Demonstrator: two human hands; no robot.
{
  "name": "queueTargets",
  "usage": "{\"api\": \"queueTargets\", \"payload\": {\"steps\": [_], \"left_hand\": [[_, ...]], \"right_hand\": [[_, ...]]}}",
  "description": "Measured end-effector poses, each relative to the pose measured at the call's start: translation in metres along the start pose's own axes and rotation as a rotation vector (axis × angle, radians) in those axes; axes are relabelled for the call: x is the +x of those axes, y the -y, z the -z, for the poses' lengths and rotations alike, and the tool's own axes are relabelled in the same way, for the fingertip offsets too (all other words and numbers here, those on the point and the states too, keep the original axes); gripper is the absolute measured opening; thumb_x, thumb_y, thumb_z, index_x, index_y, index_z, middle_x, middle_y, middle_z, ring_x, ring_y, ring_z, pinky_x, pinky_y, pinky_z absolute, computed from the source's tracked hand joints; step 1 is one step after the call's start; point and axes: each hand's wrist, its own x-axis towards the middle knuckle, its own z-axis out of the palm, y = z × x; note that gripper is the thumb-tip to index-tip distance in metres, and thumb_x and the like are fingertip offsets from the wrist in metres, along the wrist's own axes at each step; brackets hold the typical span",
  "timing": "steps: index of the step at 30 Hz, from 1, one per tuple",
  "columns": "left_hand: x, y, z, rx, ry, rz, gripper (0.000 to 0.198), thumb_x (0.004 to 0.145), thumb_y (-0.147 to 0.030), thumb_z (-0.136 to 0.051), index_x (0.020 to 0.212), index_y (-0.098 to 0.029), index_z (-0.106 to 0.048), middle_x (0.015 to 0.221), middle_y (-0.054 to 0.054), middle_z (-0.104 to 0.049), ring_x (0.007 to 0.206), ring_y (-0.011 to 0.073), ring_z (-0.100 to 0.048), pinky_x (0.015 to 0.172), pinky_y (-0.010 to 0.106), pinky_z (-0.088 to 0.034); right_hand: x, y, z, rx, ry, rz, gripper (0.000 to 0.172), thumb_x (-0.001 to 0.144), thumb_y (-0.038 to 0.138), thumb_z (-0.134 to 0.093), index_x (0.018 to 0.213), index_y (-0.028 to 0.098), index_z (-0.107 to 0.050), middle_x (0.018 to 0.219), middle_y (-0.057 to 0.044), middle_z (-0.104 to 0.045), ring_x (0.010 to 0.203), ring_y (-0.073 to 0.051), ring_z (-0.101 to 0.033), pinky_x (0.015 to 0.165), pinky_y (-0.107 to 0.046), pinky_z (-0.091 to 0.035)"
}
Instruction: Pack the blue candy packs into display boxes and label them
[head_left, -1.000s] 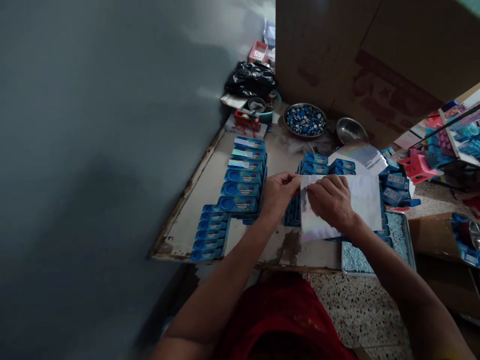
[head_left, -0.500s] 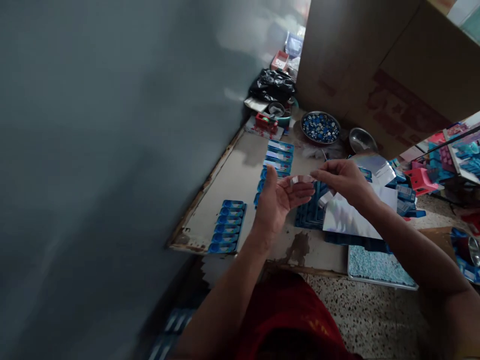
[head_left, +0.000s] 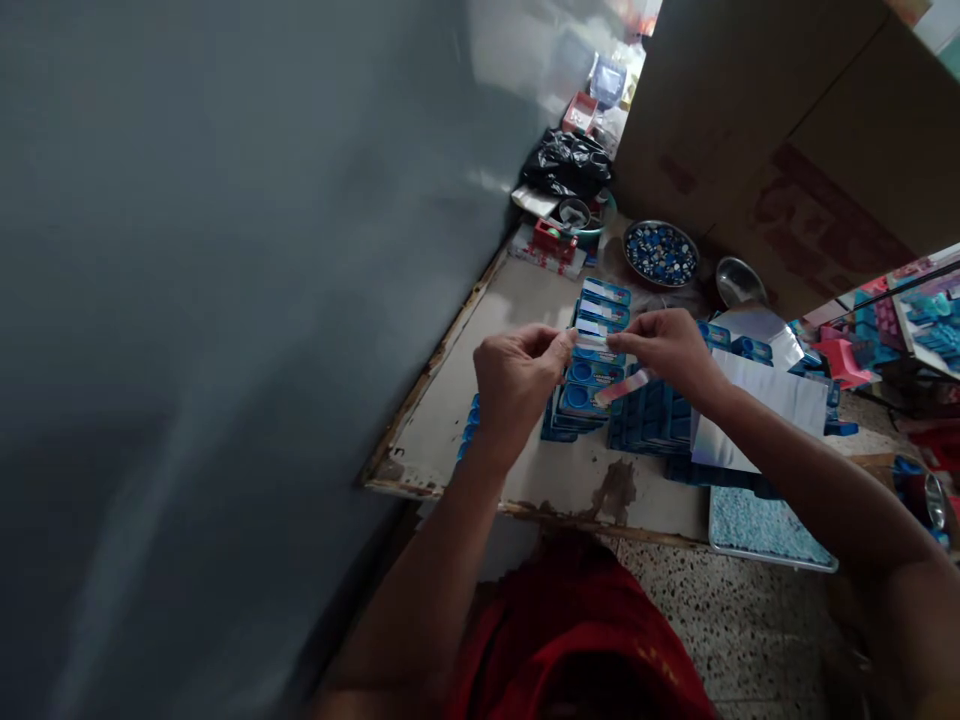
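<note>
My left hand (head_left: pixel 521 380) pinches one end of a short whitish strip (head_left: pixel 592 342) between thumb and fingertips. At the other end, the thumb and fingers of my right hand (head_left: pixel 671 355) are closed on it. The strip is stretched over a row of stacked blue boxes (head_left: pixel 592 374) with round openings. Pale strips lie across the farther boxes of this row. A shiny pinkish strip (head_left: pixel 624 387) slants below my right hand; what holds it is hidden.
More blue boxes (head_left: pixel 645 420) and a white shiny sheet (head_left: pixel 757 405) lie right of the row. Behind stand a bowl of blue and white round pieces (head_left: pixel 661 253) and a metal bowl (head_left: pixel 739 283). A tray of pale blue bits (head_left: pixel 772 530) juts past the front edge. A grey wall (head_left: pixel 225 300) borders the left.
My left hand has turned from palm-up with fingers spread to a pinch on the strip. Both hands have come over the box row, stretching the strip between them. The view has shifted slightly.
</note>
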Motion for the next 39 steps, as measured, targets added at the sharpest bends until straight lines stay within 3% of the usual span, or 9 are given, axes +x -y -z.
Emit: {"api": "queueTargets", "payload": {"steps": [6,18,25,28,30,32,34,37,39], "left_hand": [[0.032,0.028,0.004,0.205,0.096,-0.029,0.031,0.082,-0.048,-0.071,0.069,-0.020,-0.074,0.058,0.001,-0.066,0.057,0.0164,-0.060,0.055,0.027,-0.043],[0.039,0.048,0.000,0.102,0.157,0.053,0.032,0.081,-0.048,-0.070,0.066,-0.020,-0.072,0.060,0.001,-0.064,0.060,0.0157,-0.058,0.058,0.028,-0.043],[0.052,0.079,-0.005,-0.159,0.296,0.373,0.042,0.070,-0.053,-0.085,0.067,-0.020,-0.058,0.061,-0.003,-0.055,0.057,0.0120,-0.049,0.057,0.027,-0.041],[0.042,0.085,-0.002,-0.061,0.154,0.375,0.048,0.063,-0.047,-0.093,0.070,-0.021,-0.052,0.064,-0.004,-0.054,0.061,0.0115,-0.049,0.058,0.025,-0.041],[0.026,0.077,0.002,-0.022,-0.033,0.244,0.046,0.065,-0.044,-0.093,0.076,-0.020,-0.056,0.069,-0.004,-0.058,0.062,0.0109,-0.051,0.060,0.024,-0.042],[0.004,0.062,0.007,-0.061,-0.127,0.097,0.040,0.075,-0.049,-0.087,0.084,-0.020,-0.062,0.072,-0.002,-0.062,0.061,0.0105,-0.052,0.059,0.024,-0.043],[-0.015,0.045,0.009,-0.181,-0.025,0.047,0.043,0.083,-0.057,-0.081,0.098,-0.018,-0.070,0.077,0.001,-0.068,0.059,0.0104,-0.056,0.055,0.023,-0.044],[-0.031,0.026,0.004,-0.434,0.264,0.162,0.067,0.075,-0.067,-0.084,0.117,-0.017,-0.071,0.093,0.007,-0.077,0.054,0.0109,-0.062,0.048,0.024,-0.046],[-0.033,0.020,-0.002,-0.555,0.351,0.270,0.067,0.067,-0.067,-0.089,0.107,-0.016,-0.073,0.091,0.008,-0.078,0.053,0.0111,-0.063,0.047,0.023,-0.047]], "right_hand": [[0.023,-0.007,-0.014,-0.225,0.065,-0.054,0.031,0.078,0.040,-0.075,0.060,0.016,-0.070,0.050,0.003,-0.055,0.055,-0.011,-0.050,0.057,-0.026,-0.030],[0.031,-0.008,-0.025,-0.373,0.073,-0.055,0.031,0.082,0.035,-0.074,0.059,0.016,-0.068,0.050,0.003,-0.054,0.056,-0.011,-0.050,0.059,-0.029,-0.027],[0.045,-0.022,-0.021,-0.442,0.116,-0.109,0.054,0.077,0.048,-0.086,0.046,0.019,-0.053,0.048,0.005,-0.043,0.055,-0.010,-0.041,0.058,-0.030,-0.023],[0.041,-0.019,-0.009,-0.289,0.051,-0.141,0.056,0.077,0.050,-0.088,0.050,0.021,-0.048,0.047,0.006,-0.043,0.054,-0.009,-0.040,0.057,-0.028,-0.025],[0.035,-0.008,0.000,-0.153,-0.040,-0.112,0.055,0.079,0.055,-0.086,0.056,0.021,-0.049,0.049,0.006,-0.046,0.053,-0.009,-0.042,0.056,-0.027,-0.028],[0.028,0.006,0.006,-0.038,-0.096,-0.072,0.055,0.078,0.059,-0.086,0.060,0.022,-0.049,0.050,0.006,-0.048,0.052,-0.009,-0.043,0.054,-0.025,-0.029],[0.023,0.020,0.007,0.026,-0.105,-0.044,0.056,0.076,0.060,-0.089,0.061,0.022,-0.049,0.050,0.007,-0.048,0.049,-0.008,-0.042,0.051,-0.024,-0.027],[0.017,0.037,0.002,0.083,-0.067,-0.038,0.059,0.074,0.061,-0.090,0.061,0.023,-0.047,0.046,0.007,-0.047,0.044,-0.008,-0.040,0.047,-0.023,-0.025],[0.014,0.043,-0.002,0.111,-0.058,-0.033,0.059,0.074,0.061,-0.091,0.061,0.024,-0.046,0.045,0.007,-0.047,0.043,-0.008,-0.041,0.046,-0.023,-0.025]]}}
